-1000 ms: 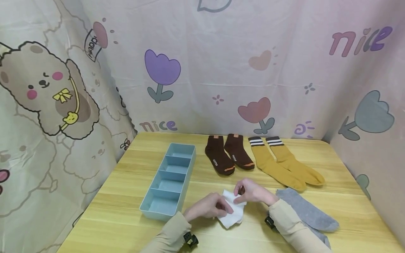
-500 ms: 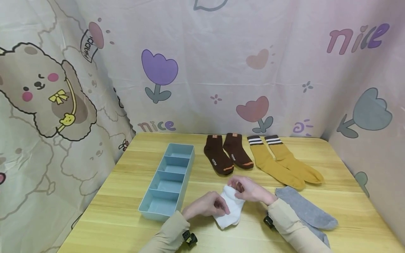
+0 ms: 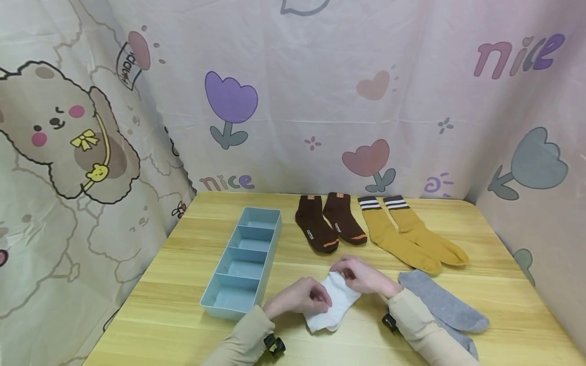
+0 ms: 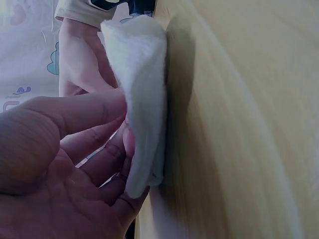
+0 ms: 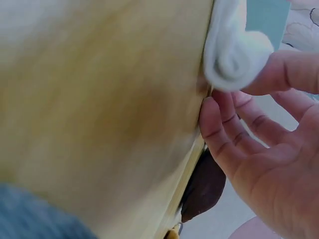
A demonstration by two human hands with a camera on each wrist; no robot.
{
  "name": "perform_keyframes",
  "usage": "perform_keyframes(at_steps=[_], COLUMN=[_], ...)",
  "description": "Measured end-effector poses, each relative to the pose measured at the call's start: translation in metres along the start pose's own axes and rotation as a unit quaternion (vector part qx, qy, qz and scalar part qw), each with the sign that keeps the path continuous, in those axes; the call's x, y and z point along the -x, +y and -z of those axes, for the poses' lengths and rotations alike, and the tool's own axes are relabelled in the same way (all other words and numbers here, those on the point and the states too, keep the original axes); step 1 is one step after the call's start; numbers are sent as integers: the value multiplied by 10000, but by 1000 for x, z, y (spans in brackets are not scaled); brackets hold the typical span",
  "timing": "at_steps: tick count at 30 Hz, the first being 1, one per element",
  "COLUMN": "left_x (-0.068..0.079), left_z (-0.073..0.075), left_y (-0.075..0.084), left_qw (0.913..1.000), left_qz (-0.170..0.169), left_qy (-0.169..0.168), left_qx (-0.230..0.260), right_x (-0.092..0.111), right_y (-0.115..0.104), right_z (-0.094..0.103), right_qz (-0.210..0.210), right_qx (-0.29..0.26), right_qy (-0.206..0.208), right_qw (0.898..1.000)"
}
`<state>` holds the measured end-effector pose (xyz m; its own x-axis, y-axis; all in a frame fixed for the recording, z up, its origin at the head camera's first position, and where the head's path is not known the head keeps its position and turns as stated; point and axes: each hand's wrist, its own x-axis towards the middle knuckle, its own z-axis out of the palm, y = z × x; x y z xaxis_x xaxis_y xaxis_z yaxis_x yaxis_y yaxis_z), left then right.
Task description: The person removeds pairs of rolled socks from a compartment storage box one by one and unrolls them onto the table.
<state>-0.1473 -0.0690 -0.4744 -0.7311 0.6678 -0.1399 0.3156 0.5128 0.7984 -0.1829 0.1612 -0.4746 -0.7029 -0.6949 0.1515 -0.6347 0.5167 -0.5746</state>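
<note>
A folded pair of white socks (image 3: 333, 301) lies on the table in front of the person, its top end turned over. At its lower left, the left hand (image 3: 299, 295) holds it with bent fingers. In the left wrist view that hand's thumb and fingertips meet the face of the white socks (image 4: 142, 99). The right hand (image 3: 361, 274) grips the upper end. From the right wrist, the thumb is seen against the rolled edge of the white socks (image 5: 234, 59), with the fingers curled below it.
Left of the hands stands a blue box (image 3: 267, 274) with several compartments. Brown socks (image 3: 316, 226) and mustard socks (image 3: 398, 244) lie flat toward the back. Grey socks (image 3: 444, 302) lie at the right, partly under the right forearm. A printed curtain (image 3: 293, 101) hangs behind the table.
The white socks have turned and slid slightly, their lower end shifting left and down. The right hand moved a little left, then stayed near the top end; the left hand barely moved.
</note>
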Motion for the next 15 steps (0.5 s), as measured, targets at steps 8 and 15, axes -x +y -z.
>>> perform_keyframes(at_steps=[8,15], left_x=[1,2], left_z=[0,1], left_y=[1,3], left_qw=[9999,9994], left_qz=[110,333], left_qy=[9,2], left_qx=[-59,34], right_x=[-1,-2], right_y=[-1,-1], right_z=[-1,0], right_qz=[-448,-553], right_qx=[105,141], right_qy=[-6,172], right_qw=[9989,9982])
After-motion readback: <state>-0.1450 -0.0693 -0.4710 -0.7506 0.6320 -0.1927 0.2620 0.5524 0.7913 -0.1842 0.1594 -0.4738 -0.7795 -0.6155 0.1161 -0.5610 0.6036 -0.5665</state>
